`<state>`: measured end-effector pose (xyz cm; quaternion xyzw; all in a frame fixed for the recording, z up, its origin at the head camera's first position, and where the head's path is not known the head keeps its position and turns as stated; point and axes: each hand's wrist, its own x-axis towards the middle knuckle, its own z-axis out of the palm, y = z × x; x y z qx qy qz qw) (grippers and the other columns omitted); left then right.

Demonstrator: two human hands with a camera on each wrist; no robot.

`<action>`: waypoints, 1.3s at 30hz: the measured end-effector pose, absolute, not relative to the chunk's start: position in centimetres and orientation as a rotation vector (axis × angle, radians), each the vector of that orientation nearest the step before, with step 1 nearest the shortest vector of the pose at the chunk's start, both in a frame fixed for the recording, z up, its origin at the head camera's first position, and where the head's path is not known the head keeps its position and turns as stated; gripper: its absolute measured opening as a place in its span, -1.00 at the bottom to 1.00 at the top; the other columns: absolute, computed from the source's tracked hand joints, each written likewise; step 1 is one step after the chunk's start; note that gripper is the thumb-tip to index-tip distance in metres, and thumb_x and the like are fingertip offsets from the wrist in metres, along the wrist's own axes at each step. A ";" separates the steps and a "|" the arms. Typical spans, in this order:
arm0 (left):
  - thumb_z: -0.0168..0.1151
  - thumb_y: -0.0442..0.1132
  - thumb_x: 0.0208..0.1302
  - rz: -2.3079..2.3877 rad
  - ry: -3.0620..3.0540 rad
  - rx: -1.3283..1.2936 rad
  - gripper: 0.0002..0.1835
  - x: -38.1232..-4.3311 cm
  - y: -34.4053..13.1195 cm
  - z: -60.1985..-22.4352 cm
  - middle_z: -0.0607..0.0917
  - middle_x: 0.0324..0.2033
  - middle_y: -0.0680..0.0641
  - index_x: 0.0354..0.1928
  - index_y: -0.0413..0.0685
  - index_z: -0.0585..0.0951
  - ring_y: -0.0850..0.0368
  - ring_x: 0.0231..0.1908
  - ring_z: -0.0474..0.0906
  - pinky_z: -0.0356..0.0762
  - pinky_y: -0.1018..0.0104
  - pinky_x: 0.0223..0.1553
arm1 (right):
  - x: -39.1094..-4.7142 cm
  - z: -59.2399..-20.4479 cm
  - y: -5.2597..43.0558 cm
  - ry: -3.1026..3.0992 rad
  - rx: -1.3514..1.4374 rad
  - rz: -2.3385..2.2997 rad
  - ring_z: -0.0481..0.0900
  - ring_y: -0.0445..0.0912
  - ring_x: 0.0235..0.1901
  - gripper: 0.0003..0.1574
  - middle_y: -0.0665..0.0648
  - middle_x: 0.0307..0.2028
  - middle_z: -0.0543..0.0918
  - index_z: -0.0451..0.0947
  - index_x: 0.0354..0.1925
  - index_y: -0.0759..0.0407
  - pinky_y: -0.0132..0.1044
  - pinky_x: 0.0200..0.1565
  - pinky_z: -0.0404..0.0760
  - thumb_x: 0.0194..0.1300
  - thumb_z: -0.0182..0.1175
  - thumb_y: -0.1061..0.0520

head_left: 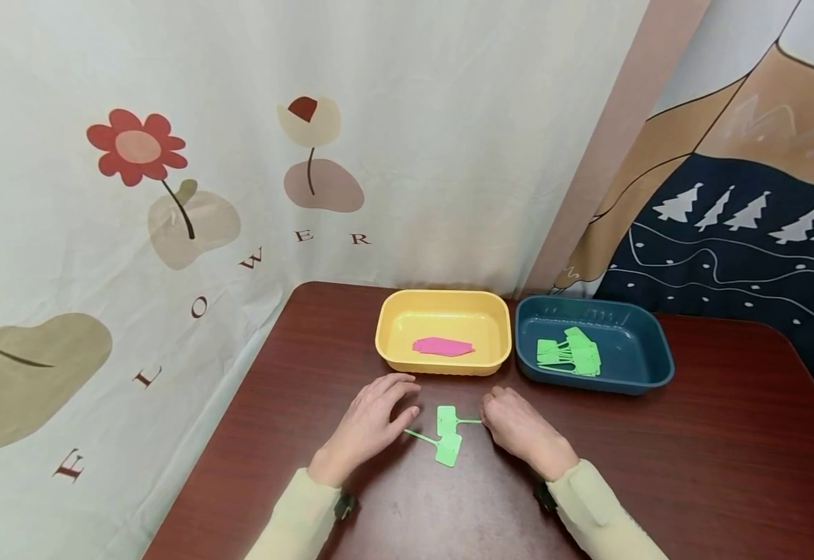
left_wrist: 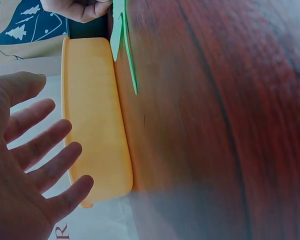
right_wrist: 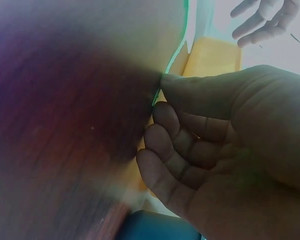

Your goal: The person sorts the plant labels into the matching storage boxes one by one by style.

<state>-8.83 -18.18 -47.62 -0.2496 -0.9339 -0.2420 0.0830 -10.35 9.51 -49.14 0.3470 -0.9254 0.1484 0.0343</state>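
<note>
Two flat green cable-tie tags (head_left: 446,421) lie on the dark wood table, their square heads overlapping and their thin tails pointing opposite ways. My right hand (head_left: 518,428) pinches the tail of the upper tag; in the right wrist view the green strip (right_wrist: 171,61) runs to the thumb tip, the other fingers curled beneath. Left of the tags, my left hand (head_left: 372,424) has its fingers spread and relaxed. The tail of the lower tag (head_left: 448,451) ends beside its thumb. In the left wrist view this palm (left_wrist: 20,190) holds nothing.
Behind the hands stands a yellow tray (head_left: 393,355) with pink tags (head_left: 443,346) in it. Right of it, a dark blue tray (head_left: 641,381) contains several green tags (head_left: 578,354). A printed curtain (head_left: 434,155) hangs along the table's back and left side.
</note>
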 end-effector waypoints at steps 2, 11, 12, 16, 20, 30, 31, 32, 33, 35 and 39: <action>0.39 -0.16 0.35 -0.729 -2.788 -0.749 -0.69 -8.8 -18.1 -47.6 0.66 0.15 -0.02 0.10 -0.02 0.71 -0.03 0.17 0.58 0.52 -0.11 0.18 | -10.3 -49.2 9.5 -2.854 1.065 0.433 0.40 -0.03 -0.46 -0.69 0.05 -0.56 0.40 0.44 -0.54 0.19 -0.13 -0.28 0.48 0.23 0.26 0.45; 0.40 -0.15 0.36 -0.739 -2.788 -0.750 -0.69 -8.8 -18.3 -47.6 0.66 0.15 -0.02 0.10 -0.02 0.71 -0.02 0.19 0.57 0.51 -0.09 0.21 | -10.1 -49.9 9.4 -2.816 1.005 0.462 0.43 -0.06 -0.40 -0.71 0.02 -0.47 0.44 0.51 -0.40 0.16 -0.12 -0.23 0.53 0.17 0.50 0.25; 0.39 -0.15 0.36 -0.738 -2.790 -0.748 -0.69 -8.8 -18.3 -47.6 0.66 0.15 -0.02 0.10 -0.02 0.71 -0.01 0.19 0.57 0.51 -0.08 0.21 | -10.1 -50.0 9.3 -2.808 1.007 0.462 0.44 -0.05 -0.40 -0.71 0.02 -0.47 0.44 0.51 -0.41 0.15 -0.11 -0.23 0.53 0.16 0.50 0.25; 0.38 -0.14 0.37 -0.720 -2.798 -0.747 -0.69 -8.7 -18.6 -47.7 0.66 0.15 -0.02 0.11 -0.02 0.71 -0.01 0.19 0.57 0.51 -0.08 0.21 | -10.3 -49.8 9.1 -2.810 1.013 0.484 0.48 -0.02 -0.46 -0.70 0.03 -0.50 0.44 0.51 -0.48 0.14 -0.12 -0.32 0.54 0.12 0.48 0.31; 0.38 -0.14 0.37 -0.716 -2.804 -0.740 -0.68 -8.6 -18.8 -47.7 0.66 0.15 -0.02 0.11 -0.02 0.70 -0.02 0.20 0.57 0.51 -0.08 0.21 | -10.4 -49.2 9.2 -2.900 0.985 0.531 0.51 0.01 -0.50 -0.70 0.04 -0.57 0.45 0.50 -0.54 0.15 -0.11 -0.40 0.54 0.14 0.42 0.37; 0.38 -0.16 0.36 -0.720 -2.807 -0.728 -0.69 -8.6 -19.1 -47.7 0.66 0.15 -0.02 0.11 -0.03 0.71 -0.03 0.19 0.57 0.51 -0.08 0.21 | -10.5 -48.3 11.0 -3.020 0.894 0.563 0.41 -0.07 -0.55 -0.57 0.00 -0.64 0.36 0.39 -0.66 0.06 -0.16 -0.43 0.47 0.21 0.25 0.41; 0.38 -0.15 0.37 -0.720 -2.808 -0.727 -0.68 -8.6 -19.1 -47.7 0.66 0.15 -0.02 0.11 -0.03 0.71 -0.03 0.19 0.57 0.51 -0.09 0.21 | -10.5 -48.3 11.4 -3.008 0.890 0.562 0.39 -0.08 -0.56 -0.56 -0.01 -0.64 0.35 0.39 -0.66 0.05 -0.18 -0.45 0.46 0.19 0.26 0.42; 0.38 -0.15 0.37 -0.724 -2.808 -0.727 -0.68 -8.7 -19.0 -47.7 0.66 0.15 -0.02 0.11 -0.03 0.71 -0.03 0.20 0.57 0.51 -0.09 0.21 | -10.5 -48.3 11.7 -3.003 0.882 0.559 0.37 -0.10 -0.56 -0.56 -0.02 -0.64 0.34 0.38 -0.65 0.04 -0.20 -0.45 0.44 0.19 0.26 0.42; 0.38 -0.15 0.36 -0.725 -2.809 -0.726 -0.68 -8.7 -19.0 -47.7 0.66 0.15 -0.03 0.11 -0.04 0.71 -0.03 0.20 0.57 0.51 -0.10 0.22 | -10.5 -48.4 12.0 -2.999 0.875 0.557 0.36 -0.11 -0.56 -0.56 -0.03 -0.63 0.34 0.38 -0.65 0.04 -0.23 -0.46 0.43 0.19 0.27 0.42; 0.38 -0.15 0.36 -0.730 -2.810 -0.727 -0.68 -8.7 -18.9 -47.7 0.66 0.15 -0.03 0.11 -0.04 0.71 -0.03 0.20 0.57 0.50 -0.10 0.21 | -10.5 -48.4 12.4 -2.982 0.868 0.555 0.37 -0.13 -0.55 -0.58 -0.03 -0.61 0.36 0.40 -0.62 0.05 -0.25 -0.45 0.43 0.18 0.32 0.40; 0.38 -0.15 0.37 -0.739 -2.809 -0.732 -0.68 -8.8 -18.7 -47.7 0.66 0.15 -0.03 0.11 -0.05 0.71 -0.02 0.18 0.58 0.51 -0.11 0.20 | -10.4 -48.6 12.4 -2.988 0.833 0.570 0.48 -0.10 -0.44 -0.75 0.01 -0.50 0.49 0.54 -0.44 0.13 -0.18 -0.34 0.54 0.21 0.45 0.27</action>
